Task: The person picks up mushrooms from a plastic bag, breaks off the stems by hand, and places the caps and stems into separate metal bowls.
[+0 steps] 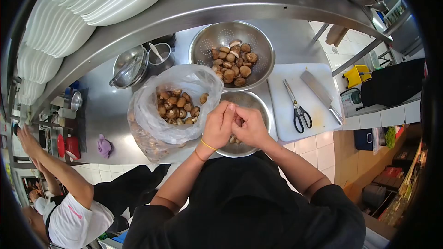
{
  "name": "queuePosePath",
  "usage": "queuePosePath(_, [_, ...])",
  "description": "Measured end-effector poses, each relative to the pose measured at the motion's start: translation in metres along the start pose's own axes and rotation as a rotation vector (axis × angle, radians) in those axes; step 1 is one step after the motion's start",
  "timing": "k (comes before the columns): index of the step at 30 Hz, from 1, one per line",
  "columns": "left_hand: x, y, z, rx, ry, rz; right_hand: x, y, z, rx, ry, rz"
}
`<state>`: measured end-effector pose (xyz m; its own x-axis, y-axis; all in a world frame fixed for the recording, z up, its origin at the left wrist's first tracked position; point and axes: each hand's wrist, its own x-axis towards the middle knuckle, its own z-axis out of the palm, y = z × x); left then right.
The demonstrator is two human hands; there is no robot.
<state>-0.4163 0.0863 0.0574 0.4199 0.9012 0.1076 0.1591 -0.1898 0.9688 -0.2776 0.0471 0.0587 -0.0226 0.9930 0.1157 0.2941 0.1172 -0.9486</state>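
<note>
My left hand (218,125), with a yellow band at the wrist, and my right hand (253,128) meet fingertip to fingertip. Both have closed fingers; what they pinch is mostly hidden, with only a small dark patch showing between them. Below them is a steel bowl (265,110) with small pale pieces (234,140) in it. To the left, an open clear plastic bag (144,106) holds several brown mushrooms (173,106). Behind the bowl, a perforated steel colander (261,44) contains more mushroom caps (235,62).
On the right, a white cutting board (281,124) carries black-handled scissors (297,106) and a cleaver (318,90). Metal containers (130,67) and a purple cloth (104,146) are left. Stacked plates (110,0) line the overhead shelf (230,10). Another person (78,216) reaches out at left.
</note>
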Motion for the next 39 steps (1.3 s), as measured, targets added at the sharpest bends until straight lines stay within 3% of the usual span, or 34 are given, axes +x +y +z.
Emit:
queuePosePath(4, [0.005, 0.006, 0.008, 0.158, 0.042, 0.078, -0.003, 0.006, 0.000, -0.081, 0.108, -0.072])
queuePosePath(7, [0.013, 0.007, 0.012, 0.308, 0.035, 0.076, -0.004, 0.019, -0.012, -0.302, 0.279, -0.201])
queuePosePath(9, [0.022, 0.009, 0.011, 0.361, -0.019, -0.023, 0.004, 0.013, -0.034, -0.345, 0.382, -0.164])
queuePosePath(12, [0.062, 0.011, 0.019, 0.345, 0.188, 0.336, 0.009, 0.022, -0.050, -0.363, 0.333, -0.114])
queuePosePath(13, [0.079, 0.010, 0.018, 0.385, 0.245, 0.485, 0.008, 0.030, -0.053, -0.543, 0.201, -0.107])
queuePosePath(14, [0.088, 0.007, 0.013, 0.396, 0.257, 0.485, 0.007, 0.034, -0.052, -0.730, 0.071, -0.101])
queuePosePath(15, [0.096, 0.002, 0.009, 0.587, 0.305, 0.486, 0.004, 0.034, -0.047, -0.729, 0.068, -0.111])
queuePosePath(17, [0.102, 0.007, -0.001, 0.775, 0.364, 0.486, -0.007, 0.037, -0.038, -0.906, -0.145, 0.028])
queuePosePath(19, [0.095, 0.019, -0.037, 0.824, -0.077, -0.197, -0.013, 0.040, -0.034, -0.873, -0.183, 0.083])
queuePosePath(22, [0.083, -0.041, -0.092, 1.380, -0.288, -0.281, -0.024, 0.039, -0.027, -0.661, -0.160, 0.087])
queuePosePath(23, [0.084, -0.066, -0.115, 1.587, -0.381, -0.290, -0.025, 0.039, -0.026, -0.648, -0.239, 0.083])
queuePosePath(25, [0.069, -0.090, -0.166, 1.695, -0.427, 0.032, -0.026, 0.038, -0.025, -0.640, -0.310, 0.087])
queuePosePath(29, [0.064, -0.071, -0.183, 1.785, -0.593, -0.076, -0.019, 0.026, -0.018, -0.528, -0.394, 0.001])
queuePosePath(31, [0.052, -0.070, -0.189, 1.416, -0.330, 0.141, -0.014, 0.023, -0.013, -0.372, -0.275, -0.079])
queuePosePath(32, [0.048, -0.065, -0.182, 1.410, -0.339, 0.153, -0.012, 0.017, -0.010, -0.376, -0.264, -0.070])
queuePosePath(34, [0.031, -0.018, -0.145, 0.491, -0.218, -0.206, -0.009, -0.002, -0.006, -0.201, -0.093, -0.035])
queuePosePath(36, [0.003, -0.010, -0.101, 0.032, -0.140, -0.215, -0.002, -0.012, -0.001, -0.116, -0.091, -0.010])
queuePosePath(37, [-0.008, -0.006, -0.080, 0.019, -0.159, -0.214, 0.001, -0.014, -0.001, -0.020, -0.108, -0.002])
queuePosePath(39, [-0.025, 0.003, -0.049, -0.343, -0.061, -0.109, 0.008, -0.016, -0.005, -0.002, -0.161, 0.023])
